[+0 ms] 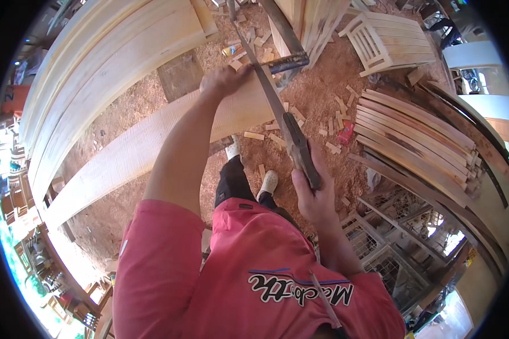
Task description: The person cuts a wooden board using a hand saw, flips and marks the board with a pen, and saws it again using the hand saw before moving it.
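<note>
My right hand (316, 198) is wrapped round the dark handle of a long, narrow handsaw (274, 101), seen almost edge-on. Its blade runs up and away to the left, tapering toward the far end. My left hand (226, 83) is closed at the near end of a dark, angled bar (288, 63), over the right part of a wide, curved board (147, 135). The saw blade crosses in front of the bar just right of my left fingers. Whether the teeth touch the board cannot be seen.
Stacked wide boards (124, 51) lie at the far left. Curved planks (413, 135) are piled at right, near a slatted wooden piece (379, 42). Offcuts (254, 135) and a red packet (346, 133) lie on the sawdust-covered floor. Metal grids (390, 243) stand lower right.
</note>
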A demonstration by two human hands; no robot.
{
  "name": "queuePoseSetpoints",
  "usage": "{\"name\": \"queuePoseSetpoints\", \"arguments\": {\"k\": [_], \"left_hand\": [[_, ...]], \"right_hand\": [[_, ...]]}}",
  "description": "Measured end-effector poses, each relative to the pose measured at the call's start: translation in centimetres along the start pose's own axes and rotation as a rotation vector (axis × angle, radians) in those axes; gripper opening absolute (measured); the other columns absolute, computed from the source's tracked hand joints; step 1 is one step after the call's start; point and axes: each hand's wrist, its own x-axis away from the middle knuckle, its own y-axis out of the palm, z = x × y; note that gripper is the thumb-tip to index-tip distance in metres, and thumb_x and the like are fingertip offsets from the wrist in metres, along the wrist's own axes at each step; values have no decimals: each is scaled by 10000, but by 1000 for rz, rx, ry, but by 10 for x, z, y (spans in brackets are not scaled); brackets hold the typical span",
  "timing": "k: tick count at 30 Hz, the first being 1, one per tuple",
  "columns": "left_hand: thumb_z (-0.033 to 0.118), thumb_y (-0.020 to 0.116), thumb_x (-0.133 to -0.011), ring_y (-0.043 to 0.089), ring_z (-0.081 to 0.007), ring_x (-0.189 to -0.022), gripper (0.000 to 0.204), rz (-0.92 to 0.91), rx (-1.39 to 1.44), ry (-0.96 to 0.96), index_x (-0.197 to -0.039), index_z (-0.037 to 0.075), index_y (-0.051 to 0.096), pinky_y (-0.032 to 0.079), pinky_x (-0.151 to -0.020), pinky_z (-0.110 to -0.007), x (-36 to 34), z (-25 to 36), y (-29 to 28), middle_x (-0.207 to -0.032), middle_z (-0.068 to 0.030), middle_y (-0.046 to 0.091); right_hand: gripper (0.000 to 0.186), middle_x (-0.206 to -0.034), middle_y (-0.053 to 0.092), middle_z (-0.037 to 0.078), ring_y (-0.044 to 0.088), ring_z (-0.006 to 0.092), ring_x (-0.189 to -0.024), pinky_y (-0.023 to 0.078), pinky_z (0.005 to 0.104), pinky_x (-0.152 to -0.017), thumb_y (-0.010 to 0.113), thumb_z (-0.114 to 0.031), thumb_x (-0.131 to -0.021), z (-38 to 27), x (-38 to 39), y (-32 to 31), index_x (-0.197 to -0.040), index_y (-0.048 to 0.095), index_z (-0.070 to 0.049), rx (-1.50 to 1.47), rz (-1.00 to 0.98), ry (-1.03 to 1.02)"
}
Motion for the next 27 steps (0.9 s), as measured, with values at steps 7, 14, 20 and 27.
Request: {"name": "queuePoseSetpoints", "arguments": {"k": [7,14,20,27], "left_hand": [[860,268,-864,618,-344,-1217,936,65,-69,-26,-1170,102,723,460,-1029,-475,-2,2,5,-1219,-190,687],[850,305,-860,643,-347,-1173,892,111,-13,-21,-1096,114,751,484,-992,-474,-3,0,6,-1160,-192,706],[842,311,-866,650,-351,-1155,881,116,-3,-1,-1089,110,748,487,-979,-475,1,0,5,-1142,-182,713],[841,314,-868,648,-353,-1157,872,129,-21,8,-1097,120,749,485,-983,-469,-2,-1,5,-1157,-186,708]], "right_hand": [[576,-1192,656,171,641,166,-1047,507,289,-883,590,-29,-946,8,50,-11,-1474,379,64,-32,27,124],[574,-1213,650,188,634,159,-1077,506,282,-887,588,-22,-933,1,67,-23,-1466,392,64,89,73,-12],[567,-1265,631,174,618,155,-1116,488,291,-936,571,-8,-942,13,14,-7,-1477,393,43,-35,25,35],[534,-1275,623,179,612,186,-1141,479,297,-957,560,-34,-959,2,47,-23,-1462,403,51,-95,51,206]]}}
